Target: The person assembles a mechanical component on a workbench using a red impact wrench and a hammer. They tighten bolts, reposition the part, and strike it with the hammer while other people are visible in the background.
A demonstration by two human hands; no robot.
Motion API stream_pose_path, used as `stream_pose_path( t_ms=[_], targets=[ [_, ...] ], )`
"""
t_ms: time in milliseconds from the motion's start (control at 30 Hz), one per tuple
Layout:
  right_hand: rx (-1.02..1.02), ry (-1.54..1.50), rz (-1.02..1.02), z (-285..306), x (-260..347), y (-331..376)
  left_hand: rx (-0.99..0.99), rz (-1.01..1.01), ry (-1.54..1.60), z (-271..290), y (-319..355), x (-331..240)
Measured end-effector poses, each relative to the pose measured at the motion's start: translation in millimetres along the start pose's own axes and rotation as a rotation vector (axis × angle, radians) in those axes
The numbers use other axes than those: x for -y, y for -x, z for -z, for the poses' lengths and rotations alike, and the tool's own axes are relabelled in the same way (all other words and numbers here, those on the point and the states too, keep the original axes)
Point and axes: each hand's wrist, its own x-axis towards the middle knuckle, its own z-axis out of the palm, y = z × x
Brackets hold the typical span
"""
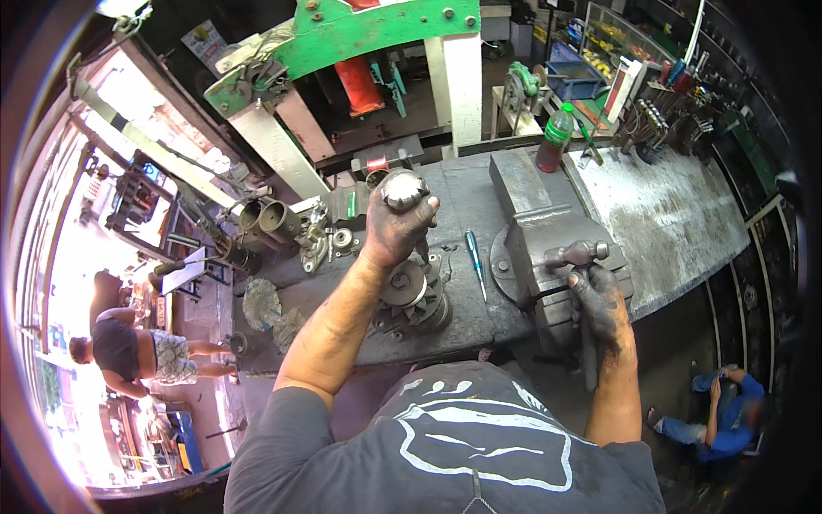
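Note:
My left hand [392, 230] is closed around a steel punch with a broad, worn round head [404, 190] that sticks out above the fist. Its narrow lower end shows under the fist, above an alternator [432, 310] with a pulley and fan blades on top. Whether the tip touches the alternator I cannot tell. In my right hand [599, 307] is a ball-peen hammer [575, 254], gripped close below its head, with the handle hanging down. This hand is over the large bench vise [535, 227]. A blue-handled screwdriver [474, 261] lies on the bench between the alternator and the vise.
A green press frame [377, 38] rises behind the bench. Beyond the vise stand a green-capped bottle [555, 137] and a cluster of tools [646, 124]. Metal cylinders [276, 221] and loose parts [315, 244] lie left. One person [137, 343] stands left; another [728, 415] sits right.

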Motion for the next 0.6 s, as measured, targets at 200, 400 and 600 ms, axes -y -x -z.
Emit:
stream_pose_path(
  t_ms=[200, 400, 600],
  targets=[
    [-0.021, -0.078, 0.033, -4, -3, -1, 0.293, -0.028, 0.05, 17, -12, 10],
    [0.036, -0.222, 0.042, -1, -14, -4, 0.678, 0.142, 0.38, 34, -39, 2],
    [0.044, 0.037, 0.046, -15, 48, -4, 0.468, 0.101, 0.198, 27, -30, 9]
  ],
)
